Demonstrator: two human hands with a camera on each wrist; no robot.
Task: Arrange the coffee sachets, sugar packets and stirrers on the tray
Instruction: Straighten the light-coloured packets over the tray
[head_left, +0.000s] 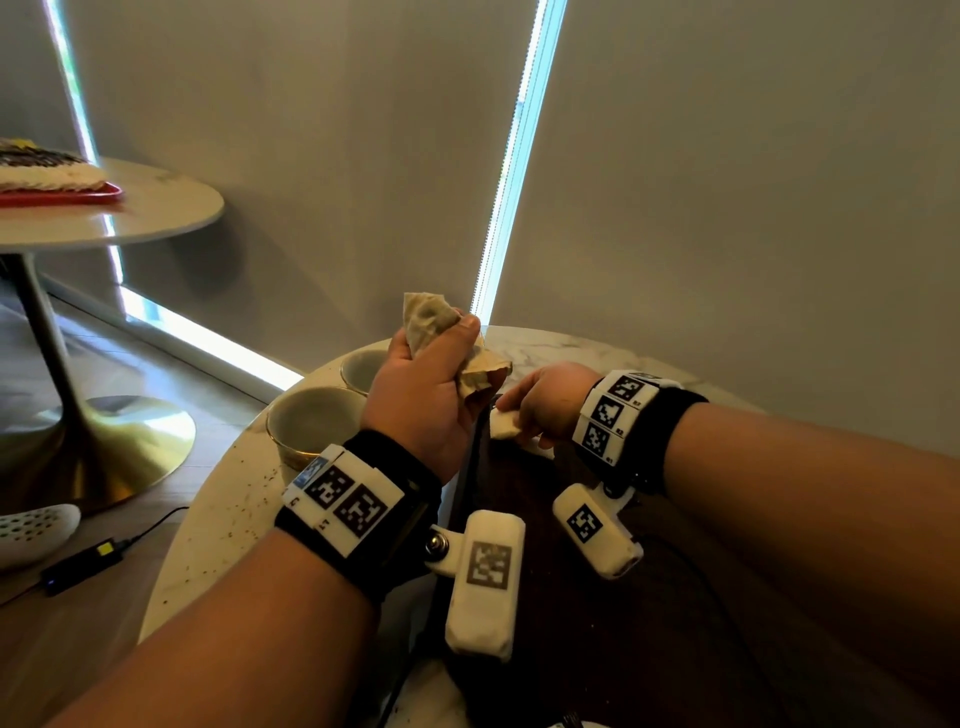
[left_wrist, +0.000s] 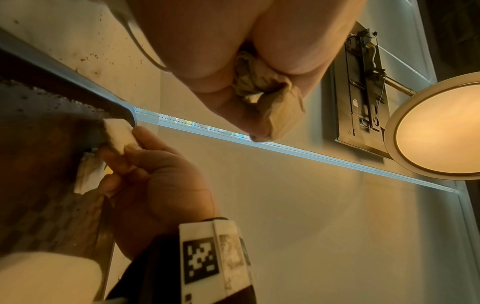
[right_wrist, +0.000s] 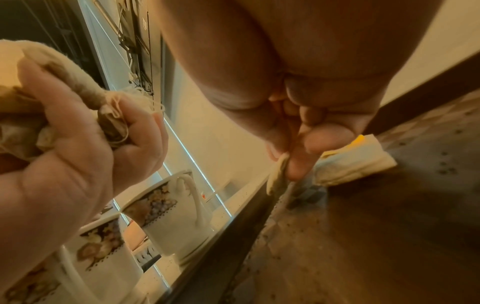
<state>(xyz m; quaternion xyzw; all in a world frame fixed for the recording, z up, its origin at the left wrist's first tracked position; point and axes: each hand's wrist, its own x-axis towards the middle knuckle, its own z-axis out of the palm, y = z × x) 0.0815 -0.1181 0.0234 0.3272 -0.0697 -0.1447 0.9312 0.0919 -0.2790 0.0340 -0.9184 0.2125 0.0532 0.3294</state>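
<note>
My left hand (head_left: 441, 358) is raised above the table's far edge and grips a crumpled bunch of brownish sachets (head_left: 431, 317); the right wrist view shows strings hanging from the sachets (right_wrist: 109, 117). My right hand (head_left: 519, 415) pinches a small white sugar packet (head_left: 503, 425) at the far left corner of the dark wooden tray (head_left: 540, 525). The pinched packet (left_wrist: 118, 131) touches the tray's rim (left_wrist: 78, 86). A second white packet (right_wrist: 355, 162) with a yellow mark lies on the tray beside my right fingers. No stirrers are in view.
Two floral cups (head_left: 311, 423) (head_left: 363, 366) stand on the round marble table (head_left: 218, 525) left of the tray, close under my left hand. Dark crumbs speckle the tabletop. Another round table (head_left: 156, 208) with a red tray stands far left.
</note>
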